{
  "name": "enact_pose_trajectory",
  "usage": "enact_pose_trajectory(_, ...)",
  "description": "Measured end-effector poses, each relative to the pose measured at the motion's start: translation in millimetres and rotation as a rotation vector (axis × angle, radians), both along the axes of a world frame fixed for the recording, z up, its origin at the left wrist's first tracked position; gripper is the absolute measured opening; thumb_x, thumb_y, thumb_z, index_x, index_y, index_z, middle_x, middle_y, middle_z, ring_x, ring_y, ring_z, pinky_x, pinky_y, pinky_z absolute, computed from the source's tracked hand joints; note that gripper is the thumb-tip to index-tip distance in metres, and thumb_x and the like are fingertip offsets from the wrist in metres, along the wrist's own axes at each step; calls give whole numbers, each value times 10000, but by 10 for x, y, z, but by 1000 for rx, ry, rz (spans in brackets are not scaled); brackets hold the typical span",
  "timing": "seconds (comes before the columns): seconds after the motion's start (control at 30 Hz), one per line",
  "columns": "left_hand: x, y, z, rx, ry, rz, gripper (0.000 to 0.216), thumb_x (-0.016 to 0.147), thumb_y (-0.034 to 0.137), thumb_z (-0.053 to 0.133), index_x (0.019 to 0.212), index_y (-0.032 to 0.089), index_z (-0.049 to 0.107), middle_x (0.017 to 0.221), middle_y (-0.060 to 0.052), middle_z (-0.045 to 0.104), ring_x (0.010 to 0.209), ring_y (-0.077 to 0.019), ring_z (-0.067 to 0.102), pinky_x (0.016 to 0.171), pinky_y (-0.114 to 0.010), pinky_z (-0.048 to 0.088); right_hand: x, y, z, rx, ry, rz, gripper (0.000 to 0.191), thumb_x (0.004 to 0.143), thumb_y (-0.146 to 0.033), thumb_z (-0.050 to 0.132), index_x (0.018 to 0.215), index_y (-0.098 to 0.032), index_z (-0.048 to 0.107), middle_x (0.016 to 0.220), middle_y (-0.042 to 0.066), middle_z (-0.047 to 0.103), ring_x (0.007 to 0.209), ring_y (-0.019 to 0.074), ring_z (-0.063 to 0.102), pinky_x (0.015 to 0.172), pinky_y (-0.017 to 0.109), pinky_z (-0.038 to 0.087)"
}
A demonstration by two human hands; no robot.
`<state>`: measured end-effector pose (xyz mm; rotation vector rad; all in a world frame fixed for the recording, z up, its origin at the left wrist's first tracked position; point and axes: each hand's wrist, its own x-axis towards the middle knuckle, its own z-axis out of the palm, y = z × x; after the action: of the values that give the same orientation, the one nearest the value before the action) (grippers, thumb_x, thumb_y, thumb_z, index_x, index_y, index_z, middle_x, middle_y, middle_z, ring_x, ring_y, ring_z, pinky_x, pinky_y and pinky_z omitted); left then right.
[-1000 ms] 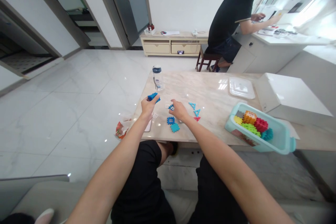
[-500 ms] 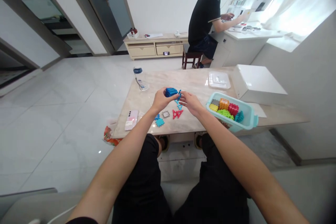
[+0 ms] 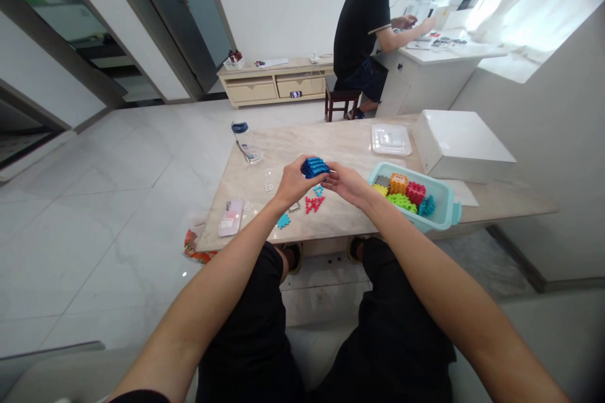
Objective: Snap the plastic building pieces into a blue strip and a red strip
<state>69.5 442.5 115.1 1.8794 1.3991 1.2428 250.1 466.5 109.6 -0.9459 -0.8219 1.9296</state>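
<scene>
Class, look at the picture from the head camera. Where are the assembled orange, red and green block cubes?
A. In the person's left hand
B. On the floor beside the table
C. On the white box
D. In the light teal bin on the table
D: the block cubes sit inside the light teal bin on the table, while the left hand holds only a blue block stack.
</scene>
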Motion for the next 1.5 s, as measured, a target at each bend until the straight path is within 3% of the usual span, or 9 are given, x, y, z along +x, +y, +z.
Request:
enact_pose_trajectory(0.2,-17,-21,17,8,17,-42,501,802,465,910,1200,219,730,1077,-35,802,970,-217,742,899,-334,568,11,-14,-29,0,21,-18,169,1054,-263,649,1046,-132,756,958,79,793,812,141,725,826,258,627)
enact_pose_trajectory(0.43,-15,-57,31,19,81,-57,491,817,445,899,1218,224,721,1063,-31,803,963,-217,748,894,-334,576,33,-12,-87,12,66,-14,145,1047,-262,692,1041,-134,759,995,88,812,871,143,754,863,248,640)
enact_pose_trajectory(0.73,-76,-133,114,75,49,-81,503,804,423,909,1222,200,737,1086,-47,815,980,-218,762,910,-328,596,86,-36,-36,17,134,117,146,1063,-242,666,1113,-133,749,1051,87,813,905,138,764,918,255,648)
enact_pose_trajectory(0.9,-148,-163,140,88,55,-151,526,801,433,917,1240,198,748,1142,-57,817,1045,-232,767,961,-339,598,82,-102,32,-29,111,241,243,1080,-367,663,1116,-139,736,1043,101,810,912,162,769,933,298,659)
enact_pose_trajectory(1.23,-175,-199,138,63,77,-271,620,784,496,932,1304,213,750,1243,-82,810,1156,-278,764,1033,-381,600,12,-206,15,55,165,368,339,894,-385,892,1125,-178,756,1125,66,809,982,172,765,954,323,662)
enact_pose_trajectory(1.5,-279,-220,39,45,61,-312,683,769,516,950,1341,225,718,1265,-94,800,1160,-280,767,1009,-380,607,-64,-210,24,110,174,436,420,792,-379,977,1083,-152,776,1089,80,815,999,172,770,891,249,652)
